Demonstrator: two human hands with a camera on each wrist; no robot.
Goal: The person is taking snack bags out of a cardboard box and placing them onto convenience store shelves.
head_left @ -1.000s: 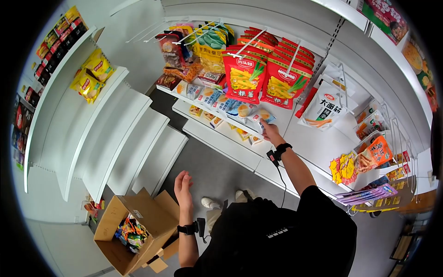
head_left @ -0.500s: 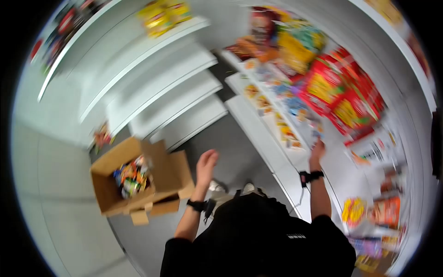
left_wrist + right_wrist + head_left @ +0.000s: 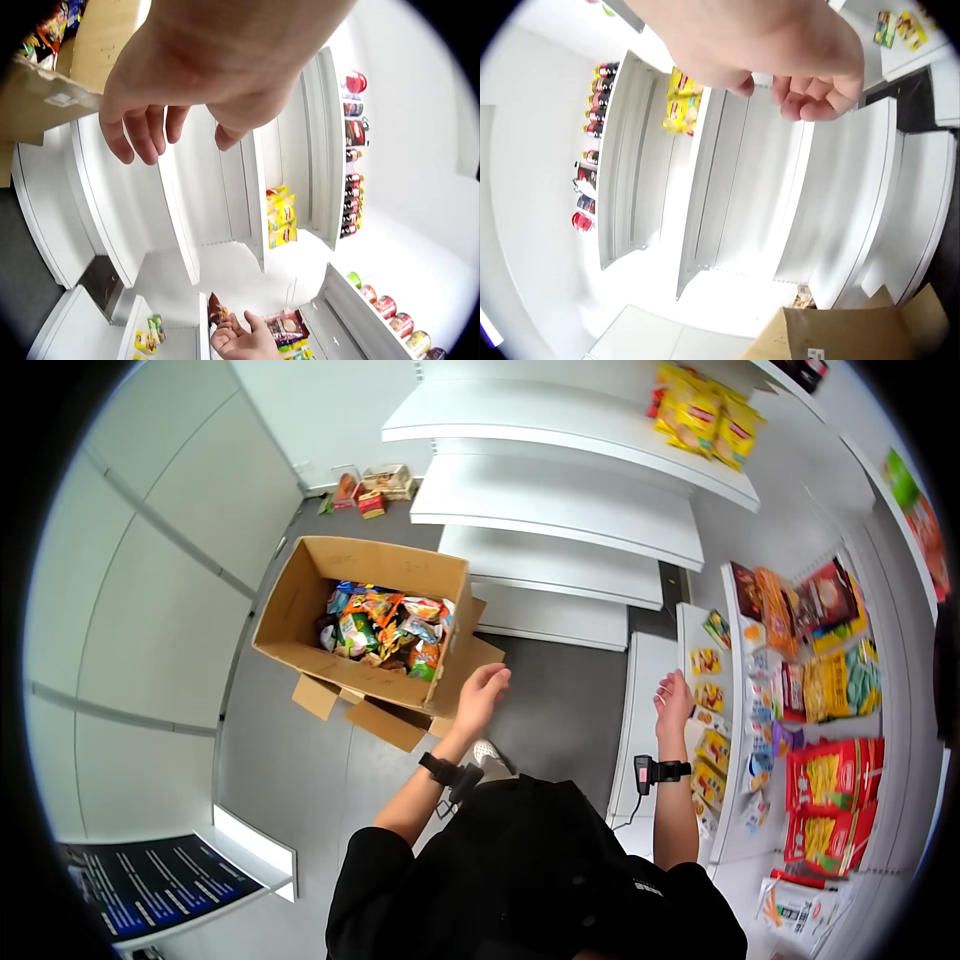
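Seen from above, a person in a black top stands on a grey floor (image 3: 300, 780) between white store shelving. An open brown cardboard box (image 3: 300, 595) sits on the floor ahead and to the left, its flaps folded outward, filled with a jumble of glossy, crinkled snack packets (image 3: 385, 628) in orange, green and blue. Beyond it a run of bare white shelves (image 3: 560, 520) steps upward, smooth and flat, with a cluster of yellow bags (image 3: 705, 415) on the top one. To the right, a narrower white shelf (image 3: 640, 690) carries small yellow packets (image 3: 712, 745), and red and yellow bags (image 3: 825, 800) hang on pegs behind them. A few small cartons (image 3: 370, 488) lie on the floor by the far wall. Nothing lies between either hand and the box or the shelf. The left hand (image 3: 483, 693) hovers just beside the box's near right corner, close to one flap, not touching it; its fingers (image 3: 139, 135) hang loosely curved and slightly apart, holding nothing. The right hand (image 3: 674, 702) is raised over the edge of the narrow shelf, near the small packets; its fingers (image 3: 810, 94) are softly curled toward the palm, and they grip nothing. Both wrists wear a black strap with a small camera.
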